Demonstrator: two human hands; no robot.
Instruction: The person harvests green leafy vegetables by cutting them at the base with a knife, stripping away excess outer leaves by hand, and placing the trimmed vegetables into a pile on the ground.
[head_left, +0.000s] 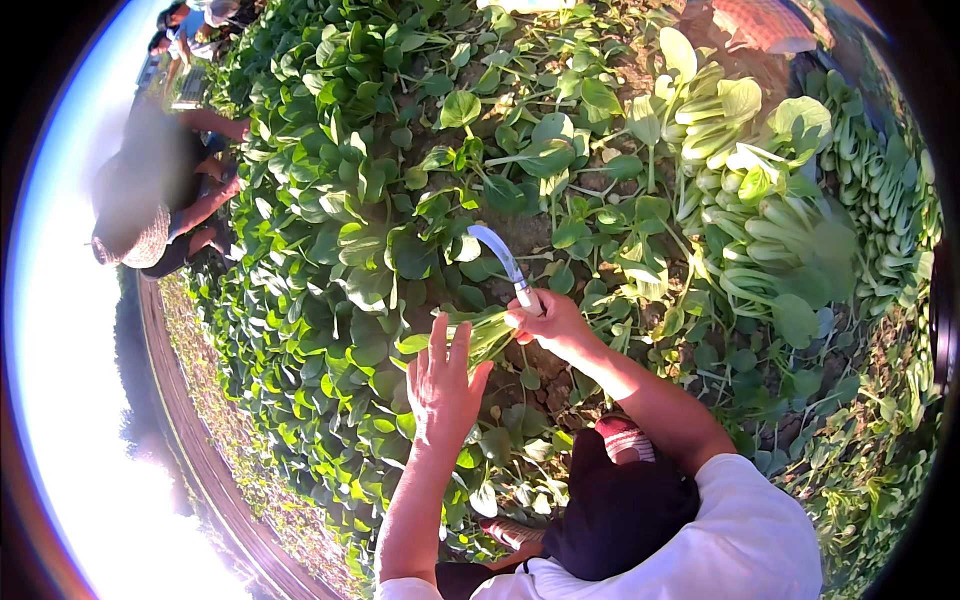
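Note:
A small sickle (496, 250) with a curved metal blade and a pale handle is in my right hand (555, 322), its blade pointing up and left. Pale stems of a cut leafy green (489, 337) reach the thumb of that hand; whether it pinches them too is unclear. My left hand (444, 386) lies against the leafy end of this plant, fingers stretched out and thumb apart. Beyond both hands stands a dense bed of growing greens (367, 255).
Bundled leafy greens (750, 202) are piled at right, with a long row of more (877, 202) behind. Loose leaves (547, 150) litter the soil ahead. Another person in a straw hat (146, 236) bends over the bed at left. My shoe (624, 436) is below my right forearm.

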